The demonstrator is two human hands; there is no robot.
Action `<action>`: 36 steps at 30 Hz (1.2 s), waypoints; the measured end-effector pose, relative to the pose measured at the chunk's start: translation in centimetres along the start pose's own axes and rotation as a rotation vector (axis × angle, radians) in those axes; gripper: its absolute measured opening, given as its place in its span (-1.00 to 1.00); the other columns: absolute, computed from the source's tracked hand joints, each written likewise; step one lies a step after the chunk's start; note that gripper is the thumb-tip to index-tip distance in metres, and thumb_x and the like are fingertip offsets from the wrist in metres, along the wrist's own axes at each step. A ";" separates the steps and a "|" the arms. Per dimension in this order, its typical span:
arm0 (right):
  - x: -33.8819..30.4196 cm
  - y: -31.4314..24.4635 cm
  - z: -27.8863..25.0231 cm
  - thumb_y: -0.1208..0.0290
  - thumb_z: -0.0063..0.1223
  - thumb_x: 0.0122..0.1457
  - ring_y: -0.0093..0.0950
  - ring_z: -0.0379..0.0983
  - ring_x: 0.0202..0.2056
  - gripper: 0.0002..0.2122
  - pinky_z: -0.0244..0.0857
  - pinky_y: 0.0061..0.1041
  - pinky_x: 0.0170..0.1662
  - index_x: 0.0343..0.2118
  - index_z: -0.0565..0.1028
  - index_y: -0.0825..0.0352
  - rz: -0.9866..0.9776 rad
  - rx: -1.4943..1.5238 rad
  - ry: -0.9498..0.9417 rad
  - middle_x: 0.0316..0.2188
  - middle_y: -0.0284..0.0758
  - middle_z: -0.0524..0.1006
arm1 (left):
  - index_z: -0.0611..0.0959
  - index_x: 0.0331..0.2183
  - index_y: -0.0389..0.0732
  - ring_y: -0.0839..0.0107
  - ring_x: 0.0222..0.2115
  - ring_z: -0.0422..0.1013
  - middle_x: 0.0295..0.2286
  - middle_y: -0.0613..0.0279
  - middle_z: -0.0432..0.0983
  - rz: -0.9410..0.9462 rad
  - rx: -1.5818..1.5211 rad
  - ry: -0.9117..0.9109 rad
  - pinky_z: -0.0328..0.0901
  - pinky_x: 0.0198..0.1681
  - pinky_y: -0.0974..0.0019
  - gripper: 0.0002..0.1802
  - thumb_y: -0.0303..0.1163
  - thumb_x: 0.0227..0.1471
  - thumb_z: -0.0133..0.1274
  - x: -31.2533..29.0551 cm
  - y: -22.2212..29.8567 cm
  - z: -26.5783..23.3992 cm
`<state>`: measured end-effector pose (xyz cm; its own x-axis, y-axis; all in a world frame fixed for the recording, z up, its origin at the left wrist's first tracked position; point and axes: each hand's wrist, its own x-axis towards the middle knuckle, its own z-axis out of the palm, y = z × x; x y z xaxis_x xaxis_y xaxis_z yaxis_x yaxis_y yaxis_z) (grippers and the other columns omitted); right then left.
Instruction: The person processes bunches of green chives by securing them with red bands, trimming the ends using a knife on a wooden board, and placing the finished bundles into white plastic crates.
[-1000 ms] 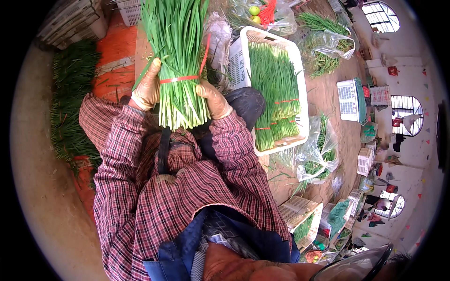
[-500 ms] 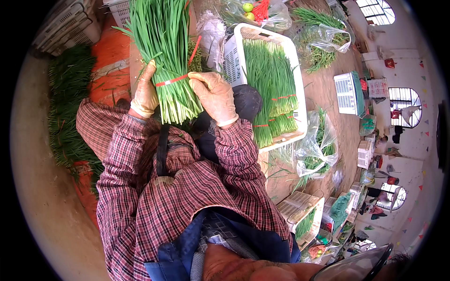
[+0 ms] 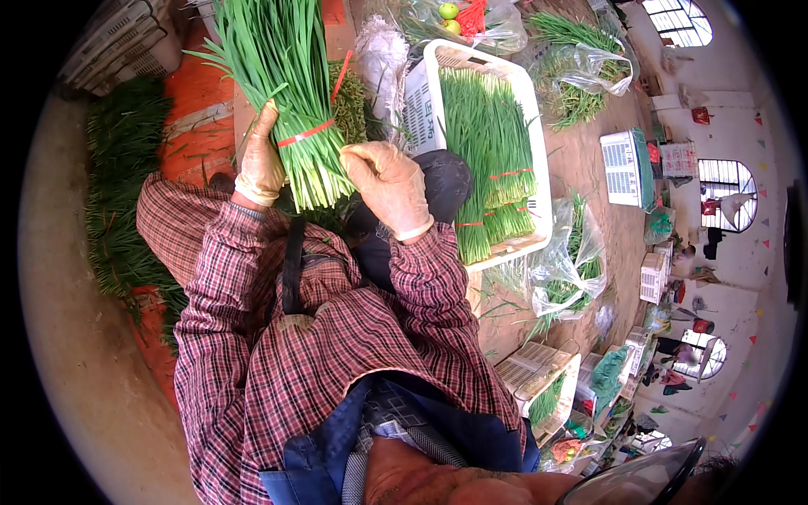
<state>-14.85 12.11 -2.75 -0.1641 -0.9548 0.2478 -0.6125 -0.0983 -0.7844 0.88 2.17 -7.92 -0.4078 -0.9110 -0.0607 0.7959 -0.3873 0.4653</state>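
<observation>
A large bundle of green garlic chives (image 3: 278, 67) stands tilted in front of me, its pale cut ends toward me. Round its lower part runs a red band (image 3: 305, 133). My left hand (image 3: 263, 160), in a thin pale glove, grips the bundle from the left, thumb up along the leaves. Also gloved, my right hand (image 3: 391, 185) is closed beside the stems on the right, fingertips against or just off them; what it pinches, if anything, is hidden. A narrow red strip (image 3: 341, 77) sticks up at the bundle's right side.
To the right stands a white plastic crate (image 3: 543, 160) holding several banded chive bundles (image 3: 488, 135). Clear bags of greens (image 3: 576, 261) lie beyond it. More chives (image 3: 126, 185) lie along the left by the wall. Stacked crates (image 3: 126, 50) stand at the far left.
The bundle has shifted slightly up and left with my left hand. My right hand has moved a little right and down, its fingers now more curled.
</observation>
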 end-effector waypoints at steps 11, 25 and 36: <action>-0.3 0.0 1.2 0.39 0.18 -0.04 -0.36 0.48 -0.53 -0.88 0.35 -0.43 -0.47 -0.48 0.44 0.18 -0.158 -0.210 -0.006 -0.58 -0.37 0.49 | 0.46 -0.04 -0.22 0.25 -0.20 0.47 -0.16 0.15 0.51 0.050 -0.023 0.175 0.39 -0.09 0.14 -0.62 -0.23 0.16 -0.07 1.1 -0.4 -1.7; -3.4 3.9 -12.4 0.39 0.15 0.03 -0.42 0.47 -0.50 -0.88 0.35 -0.48 -0.41 -0.37 0.53 0.27 0.360 -0.105 -0.014 -0.50 -0.30 0.53 | 0.48 -0.03 -0.17 0.15 -0.14 0.44 -0.12 0.14 0.49 0.211 -0.108 0.224 0.37 -0.04 0.05 -0.47 0.03 0.13 -0.10 2.8 6.8 -6.1; 4.5 -2.1 0.0 0.22 0.13 0.06 -0.39 0.53 -0.33 -0.80 0.41 -0.48 -0.28 -0.30 0.57 0.18 -0.233 -0.253 -0.079 -0.36 -0.35 0.57 | 0.43 -0.01 -0.20 0.20 -0.13 0.43 -0.11 0.15 0.47 0.257 -0.051 0.152 0.35 -0.03 0.12 -0.57 -0.14 0.18 -0.10 1.1 3.5 -1.9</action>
<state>-14.26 7.97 0.03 0.0573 -0.9347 0.3508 -0.8005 -0.2530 -0.5433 4.06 -0.48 -8.01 -0.1217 -0.9893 -0.0800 0.8872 -0.1445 0.4381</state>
